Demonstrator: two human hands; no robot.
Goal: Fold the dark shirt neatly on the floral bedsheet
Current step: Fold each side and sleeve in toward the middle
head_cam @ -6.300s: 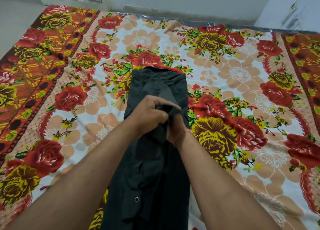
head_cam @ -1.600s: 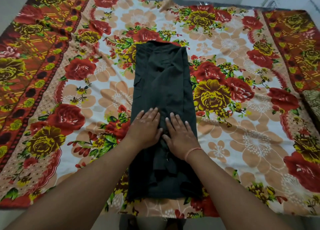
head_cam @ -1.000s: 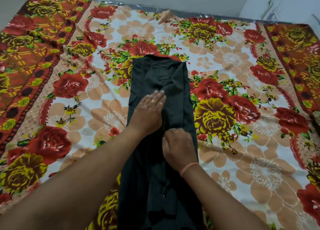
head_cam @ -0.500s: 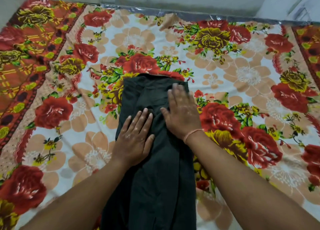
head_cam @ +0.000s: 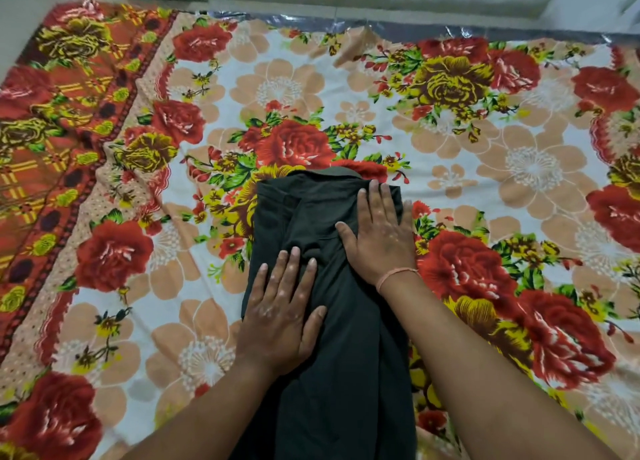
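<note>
1. The shirt [head_cam: 332, 373] lies as a long narrow strip mid-sheet [head_cam: 485, 189], running from the sheet's near edge toward its middle.
2. The left hand [head_cam: 280, 317] lies flat, fingers spread, on the strip's left side.
3. The right hand [head_cam: 381, 234] presses flat, fingers apart, on its far right corner; a band [head_cam: 394, 275] circles that wrist.

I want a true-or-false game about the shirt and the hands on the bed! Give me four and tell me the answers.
1. Both hands lie flat on the dark shirt. True.
2. The left hand is farther up the shirt than the right hand. False: the right one is farther up.
3. The bedsheet has red roses. True.
4. The right hand's fingers are pinching the cloth. False: they are spread flat.
</note>
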